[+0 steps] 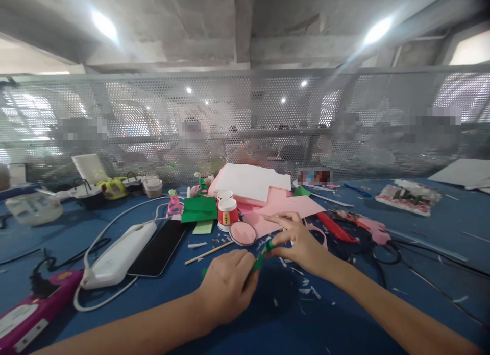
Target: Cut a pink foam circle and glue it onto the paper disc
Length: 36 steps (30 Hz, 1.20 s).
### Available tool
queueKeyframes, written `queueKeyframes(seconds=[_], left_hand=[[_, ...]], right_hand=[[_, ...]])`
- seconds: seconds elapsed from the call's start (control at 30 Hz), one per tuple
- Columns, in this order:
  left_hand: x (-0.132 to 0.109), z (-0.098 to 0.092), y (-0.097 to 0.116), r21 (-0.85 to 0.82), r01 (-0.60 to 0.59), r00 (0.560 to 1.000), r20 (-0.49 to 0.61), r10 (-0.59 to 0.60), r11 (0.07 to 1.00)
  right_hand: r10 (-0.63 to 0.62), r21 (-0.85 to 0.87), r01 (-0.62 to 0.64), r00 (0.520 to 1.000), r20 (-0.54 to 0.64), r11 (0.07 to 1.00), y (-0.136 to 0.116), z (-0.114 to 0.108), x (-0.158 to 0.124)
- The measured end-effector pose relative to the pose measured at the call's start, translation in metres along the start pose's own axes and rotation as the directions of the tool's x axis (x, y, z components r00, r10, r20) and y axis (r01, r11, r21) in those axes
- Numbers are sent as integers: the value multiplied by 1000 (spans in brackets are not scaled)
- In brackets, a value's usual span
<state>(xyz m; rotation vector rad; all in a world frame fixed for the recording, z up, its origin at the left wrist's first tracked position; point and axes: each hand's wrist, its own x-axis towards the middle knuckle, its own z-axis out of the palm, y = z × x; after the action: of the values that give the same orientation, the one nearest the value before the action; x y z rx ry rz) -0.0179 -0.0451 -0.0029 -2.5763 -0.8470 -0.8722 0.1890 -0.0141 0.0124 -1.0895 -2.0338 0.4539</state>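
A narrow green strip (259, 262) spans the gap between my two hands, above the blue table. My left hand (228, 286) is closed around its lower part, and a bit of green shows behind the knuckles. The thumb and index finger of my right hand (296, 242) pinch the strip's upper end, which looks curled; the other fingers are stretched out. Just beyond my hands lies a round pink disc (243, 233) with a dark rim. A wooden stick (209, 253) rests on the table beside my left hand.
Red and white paper cups (227, 215), green paper (199, 209) and pink sheets (294, 204) lie ahead. A black phone (158, 249) and white power bank (120, 254) are left. A red-handled tool (336, 227) and a glue gun (369, 227) with cable lie right. Paper scraps are scattered around.
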Motion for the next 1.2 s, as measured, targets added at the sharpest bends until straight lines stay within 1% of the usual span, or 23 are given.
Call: queueKeyframes(seconds=[0.07,0.1,0.17,0.23,0.27,0.3,0.33,0.37,0.4,0.43,0.47,0.53,0.6,0.67,0.7,0.77,0.83,0.9,0.97,1.03,1.1,1.2], left_hand=[[0,-2,6,50,-83,996,-19,84,995],[0,-3,8,75,-111,993,-19,113,991],[0,-3,8,127,-141,990,-1,142,982],[0,-2,4,178,-144,990,27,142,973],[0,-2,2,203,-150,989,37,146,968],[0,-1,0,226,-163,987,44,157,960],[1,-1,-1,252,-179,984,42,174,951],[1,-1,-2,282,-197,980,36,195,939],[1,-2,-3,312,-215,976,28,217,925],[1,-2,-3,341,-228,972,20,235,912],[1,-2,-2,361,-233,970,17,244,903],[0,-2,-1,362,-227,972,30,232,904],[-1,-1,0,307,-221,975,64,212,926],[-2,1,1,236,-198,979,87,182,951],[-1,1,0,205,-176,983,82,162,963],[0,2,-1,156,-125,991,56,118,980],[2,2,-3,108,-97,995,28,95,989],[4,1,-6,46,-78,997,19,77,996],[5,2,-9,-38,-29,999,21,29,999],[5,3,-13,-136,50,999,24,-47,990],[4,6,-17,-213,143,989,-2,-147,966],[4,10,-21,-257,300,945,-50,-323,919]], right_hand=[[5,-1,-5,997,-77,1000,0,1,0],[17,17,-15,995,-97,1000,0,2,-1],[43,88,-35,995,-88,996,2,4,-2],[79,238,-65,996,-47,969,4,8,-5],[110,344,-91,993,-35,934,4,11,-6],[155,461,-129,988,-18,878,4,13,-7],[209,573,-177,978,10,801,2,15,-8],[255,669,-222,966,50,710,-1,16,-9],[283,738,-273,952,115,617,-5,17,-9],[281,790,-295,946,162,538,-10,17,-10],[237,835,-283,953,189,472,-16,16,-10],[131,908,-226,973,191,352,-27,16,-11],[92,943,-225,974,208,244,-35,16,-12],[107,950,-257,965,241,177,-39,15,-13],[114,949,-266,962,249,170,-39,15,-14],[116,940,-267,962,247,210,-39,11,-14],[114,916,-275,961,252,292,-37,5,-14],[106,868,-314,949,297,384,-36,-1,-13],[88,808,-355,930,358,470,-35,-8,-11],[62,753,-360,917,393,551,-33,-13,-9],[53,673,-320,921,386,667,-30,-17,-6],[60,435,-213,938,340,875,-22,-19,-2]])
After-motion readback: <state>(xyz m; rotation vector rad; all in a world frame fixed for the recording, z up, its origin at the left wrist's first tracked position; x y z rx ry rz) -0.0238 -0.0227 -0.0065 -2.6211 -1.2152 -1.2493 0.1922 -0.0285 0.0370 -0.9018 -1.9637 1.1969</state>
